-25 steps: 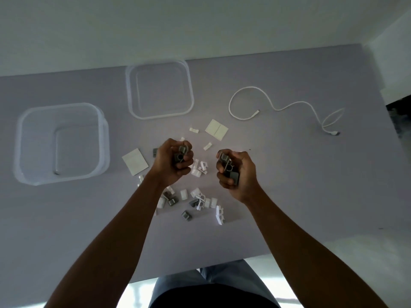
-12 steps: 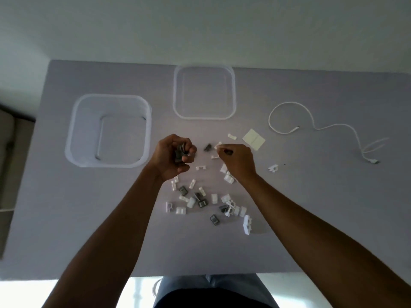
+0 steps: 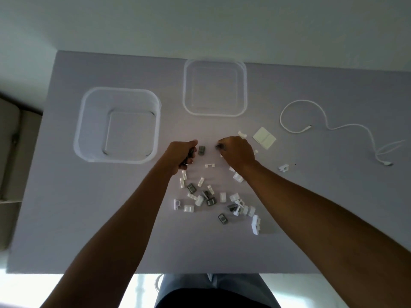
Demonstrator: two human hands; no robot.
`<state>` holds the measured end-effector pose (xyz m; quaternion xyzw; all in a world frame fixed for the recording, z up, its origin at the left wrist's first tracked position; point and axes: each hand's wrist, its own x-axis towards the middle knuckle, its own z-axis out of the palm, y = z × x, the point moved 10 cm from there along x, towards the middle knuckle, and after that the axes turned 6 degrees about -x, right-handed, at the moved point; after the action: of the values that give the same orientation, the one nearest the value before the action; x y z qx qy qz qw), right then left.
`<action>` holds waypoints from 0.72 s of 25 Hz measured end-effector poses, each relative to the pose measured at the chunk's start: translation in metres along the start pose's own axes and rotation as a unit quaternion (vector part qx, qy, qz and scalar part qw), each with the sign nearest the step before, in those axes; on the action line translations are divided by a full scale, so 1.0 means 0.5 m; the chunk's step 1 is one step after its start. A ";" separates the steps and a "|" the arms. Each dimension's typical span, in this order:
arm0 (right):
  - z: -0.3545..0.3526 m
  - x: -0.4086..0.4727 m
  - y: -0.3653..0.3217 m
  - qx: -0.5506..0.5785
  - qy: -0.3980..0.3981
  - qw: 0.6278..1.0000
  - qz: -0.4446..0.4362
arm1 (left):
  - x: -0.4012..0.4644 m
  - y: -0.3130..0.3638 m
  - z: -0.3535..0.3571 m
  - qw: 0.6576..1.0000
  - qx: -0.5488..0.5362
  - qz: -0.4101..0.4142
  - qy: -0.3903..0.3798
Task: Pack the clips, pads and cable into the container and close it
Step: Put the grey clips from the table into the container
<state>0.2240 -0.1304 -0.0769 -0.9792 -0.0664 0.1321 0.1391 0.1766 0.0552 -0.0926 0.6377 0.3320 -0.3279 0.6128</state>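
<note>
A clear square container (image 3: pixel 89 121) stands open at the left of the grey table. Its clear lid (image 3: pixel 243 85) lies flat behind the middle. Several white and grey clips (image 3: pixel 209 196) are scattered at the centre. My left hand (image 3: pixel 181 155) is closed around a bunch of grey clips, just right of the container. My right hand (image 3: pixel 236 152) pinches a grey clip at its fingertips. One grey clip (image 3: pixel 201 150) lies between the hands. A pale square pad (image 3: pixel 264 138) rests right of my right hand. The white cable (image 3: pixel 329 127) curls at the far right.
The table's near edge (image 3: pixel 142 272) runs across the bottom, with my lap below it. A beige seat (image 3: pixel 11 152) shows beyond the table's left edge. A lone white clip (image 3: pixel 283 167) lies between the pad and the cable's plug.
The view has swung left, so everything sits further right. My right hand reached forward over the table to a grey clip. My left hand kept its fistful of clips.
</note>
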 end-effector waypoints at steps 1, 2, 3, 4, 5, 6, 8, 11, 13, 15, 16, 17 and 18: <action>-0.003 -0.003 0.003 0.010 0.014 1.000 0.003 | 0.012 0.017 -0.013 0.994 0.095 0.040 0.047; -0.008 -0.007 0.006 0.027 0.028 0.999 0.010 | 0.020 0.039 -0.017 0.970 0.208 0.087 0.088; -0.015 -0.012 0.009 0.048 0.042 0.998 0.017 | 0.022 0.058 -0.010 0.936 0.310 0.124 0.114; -0.023 -0.019 0.012 0.071 0.057 0.996 0.024 | 0.027 0.068 0.002 0.906 0.376 0.145 0.128; -0.029 -0.027 0.014 0.093 0.073 0.993 0.028 | 0.026 0.076 0.017 0.889 0.411 0.157 0.130; -0.037 -0.036 0.011 0.113 0.086 0.989 0.029 | 0.026 0.077 0.032 0.878 0.434 0.158 0.124; -0.047 -0.058 0.009 0.147 0.104 0.983 0.030 | 0.026 0.079 0.064 0.844 0.497 0.169 0.111; -0.056 -0.088 0.029 0.201 0.116 0.970 0.071 | 0.028 0.074 0.089 0.814 0.539 0.185 0.111; -0.061 -0.109 0.065 0.271 0.112 0.945 0.145 | 0.025 0.068 0.101 0.838 0.509 0.177 0.088; -0.038 -0.134 0.090 0.467 0.064 0.849 0.240 | 0.016 0.051 0.110 0.917 0.370 0.148 0.001; -0.028 -0.147 0.086 0.570 0.032 0.777 0.266 | 0.000 0.045 0.112 0.966 0.223 0.122 -0.049; -0.025 -0.157 0.074 0.642 0.005 0.717 0.271 | -0.023 0.039 0.113 0.989 0.054 0.095 -0.103; -0.030 -0.162 0.058 0.686 -0.018 0.680 0.257 | -0.048 0.043 0.105 0.983 -0.079 0.086 -0.142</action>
<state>0.1534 -0.1755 -0.0523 -0.5855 0.2949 0.1883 0.7313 0.1800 0.0016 -0.0626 0.5604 0.2108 -0.3342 0.7279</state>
